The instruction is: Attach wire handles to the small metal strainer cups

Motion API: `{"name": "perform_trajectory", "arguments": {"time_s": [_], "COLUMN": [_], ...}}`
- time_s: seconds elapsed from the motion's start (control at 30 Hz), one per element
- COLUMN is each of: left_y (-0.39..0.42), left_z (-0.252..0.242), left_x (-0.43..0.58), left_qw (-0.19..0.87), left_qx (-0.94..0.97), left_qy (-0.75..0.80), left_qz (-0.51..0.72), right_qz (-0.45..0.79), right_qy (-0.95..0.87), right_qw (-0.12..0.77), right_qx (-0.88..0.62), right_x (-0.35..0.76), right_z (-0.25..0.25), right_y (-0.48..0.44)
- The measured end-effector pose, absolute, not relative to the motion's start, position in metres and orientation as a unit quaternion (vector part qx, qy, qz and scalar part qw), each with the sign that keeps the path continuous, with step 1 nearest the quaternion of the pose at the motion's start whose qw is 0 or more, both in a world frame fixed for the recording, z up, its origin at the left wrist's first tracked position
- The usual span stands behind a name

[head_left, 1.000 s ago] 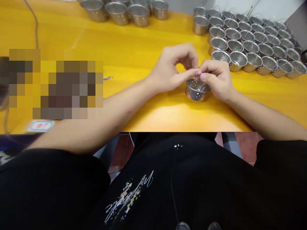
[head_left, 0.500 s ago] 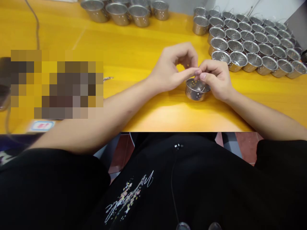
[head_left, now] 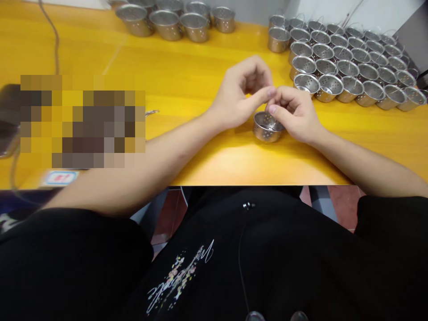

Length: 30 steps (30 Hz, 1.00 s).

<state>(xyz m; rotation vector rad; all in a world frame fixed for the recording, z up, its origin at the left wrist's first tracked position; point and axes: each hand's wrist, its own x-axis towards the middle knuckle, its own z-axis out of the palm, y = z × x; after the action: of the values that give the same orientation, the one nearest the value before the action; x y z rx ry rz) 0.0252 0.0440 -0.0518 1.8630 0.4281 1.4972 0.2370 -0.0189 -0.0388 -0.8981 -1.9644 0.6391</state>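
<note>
A small round metal basket (head_left: 264, 134), its wall pierced with holes, stands upright on the yellow table (head_left: 214, 156) in front of me. Just above its rim, my left hand (head_left: 239, 96) pinches with thumb and fingertips, meeting the fingers of the other hand. My right hand (head_left: 296, 113) is closed too, thumb against forefinger, over the basket's right side and hiding part of it. A thin bright line, perhaps wire, shows inside the basket. Whatever lies between my fingertips is too small and covered to make out.
Rows of similar perforated baskets (head_left: 349, 84), many with wire handles, stand close at the back right. Several more metal cups (head_left: 194, 29) are grouped at the back left. A cable (head_left: 55, 40) crosses the left side, with a small label (head_left: 61, 178) near the front edge.
Both hands and the basket appear slightly further left in the view, partly because the camera has shifted. The fingertips stay together above the basket, with the right hand turned a little.
</note>
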Motion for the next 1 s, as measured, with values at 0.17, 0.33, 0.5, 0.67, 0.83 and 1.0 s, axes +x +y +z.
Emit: {"name": "perform_trajectory", "arguments": {"time_s": [0.17,0.33,0.5,0.67,0.83,1.0], "left_y": [0.059,0.075,0.076,0.07,0.085,0.088], "left_z": [-0.052,-0.06,-0.061,-0.054,-0.07,-0.074], "left_x": [0.02,0.013,0.014,0.016,0.02,0.018], "left_qw": [0.366,0.422,0.421,0.419,0.419,0.426], "left_qx": [0.699,0.69,0.711,0.708,0.701,0.712], "left_qy": [0.194,0.19,0.171,0.151,0.137,0.061], "left_qz": [0.583,0.556,0.536,0.548,0.561,0.555], "right_qz": [0.203,0.174,0.169,0.162,0.147,0.153], "right_qy": [-0.788,-0.797,-0.812,-0.819,-0.825,-0.831], "right_qw": [0.444,0.431,0.419,0.409,0.408,0.393], "right_qx": [-0.375,-0.386,-0.368,-0.368,-0.363,-0.362], "right_x": [0.235,0.24,0.242,0.242,0.244,0.244], "right_z": [-0.038,-0.038,-0.044,-0.047,-0.049,-0.048], "right_y": [-0.021,-0.014,-0.011,-0.008,-0.006,-0.008]}}
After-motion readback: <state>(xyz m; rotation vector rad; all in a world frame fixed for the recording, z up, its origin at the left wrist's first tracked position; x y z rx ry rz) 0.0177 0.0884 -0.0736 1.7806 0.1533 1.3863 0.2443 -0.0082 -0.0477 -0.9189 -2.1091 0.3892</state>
